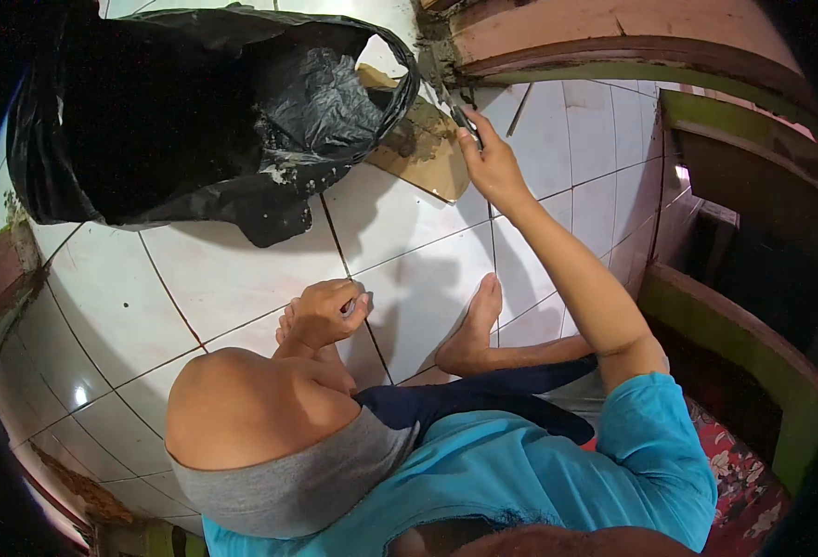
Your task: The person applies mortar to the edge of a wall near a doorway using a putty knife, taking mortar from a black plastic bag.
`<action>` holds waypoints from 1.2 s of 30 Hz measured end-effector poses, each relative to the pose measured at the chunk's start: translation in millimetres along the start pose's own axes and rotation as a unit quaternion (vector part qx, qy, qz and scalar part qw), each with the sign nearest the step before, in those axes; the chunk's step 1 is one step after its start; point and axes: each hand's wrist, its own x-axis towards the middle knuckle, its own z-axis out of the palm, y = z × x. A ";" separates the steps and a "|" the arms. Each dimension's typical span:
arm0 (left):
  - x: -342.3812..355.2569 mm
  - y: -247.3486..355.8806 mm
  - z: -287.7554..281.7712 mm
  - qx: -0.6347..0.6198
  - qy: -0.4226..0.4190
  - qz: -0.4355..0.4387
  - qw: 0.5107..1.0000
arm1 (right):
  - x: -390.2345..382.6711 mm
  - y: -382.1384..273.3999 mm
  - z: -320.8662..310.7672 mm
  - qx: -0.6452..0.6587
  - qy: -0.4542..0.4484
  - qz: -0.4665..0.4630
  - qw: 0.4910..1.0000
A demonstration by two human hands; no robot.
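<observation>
My right hand (493,162) is closed around the dark handle of a scraper (466,123). Its narrow, pale blade points up and left, to the rough grey mortar (435,58) at the foot of a wooden post. Just left of that hand lies a tan board (428,158) smeared with grey paste, partly under a large black plastic bag (321,107). My left hand (324,314) rests low by my left foot with its fingers curled; whatever sits inside them, if anything, is too hidden to make out.
A thin stick (520,110) lies on the white tile floor (409,269) right of the scraper. Wooden beams (613,46) frame the far side, and a green-edged wooden frame (734,325) stands at the right. My bare right foot (472,334) is on the tiles.
</observation>
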 end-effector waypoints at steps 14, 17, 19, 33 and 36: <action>-5.2 -6.1 6.8 0.046 -0.027 -0.025 0.998 | 1.7 12.6 -4.0 -0.052 0.118 -0.112 0.985; -5.0 -6.3 5.9 0.051 -0.027 -0.026 0.998 | -3.6 5.4 -2.7 -0.061 0.130 -0.111 0.983; -5.5 -6.4 5.3 0.051 -0.029 -0.026 0.998 | -7.4 2.3 -0.3 -0.037 0.148 -0.112 0.982; -3.2 -2.2 2.9 -0.003 -0.041 -0.040 0.998 | -6.2 -1.9 11.2 -0.083 0.134 -0.129 0.979; -4.3 -5.4 4.4 -0.002 -0.027 -0.023 0.999 | 2.0 -2.2 13.6 -0.097 0.140 -0.128 0.977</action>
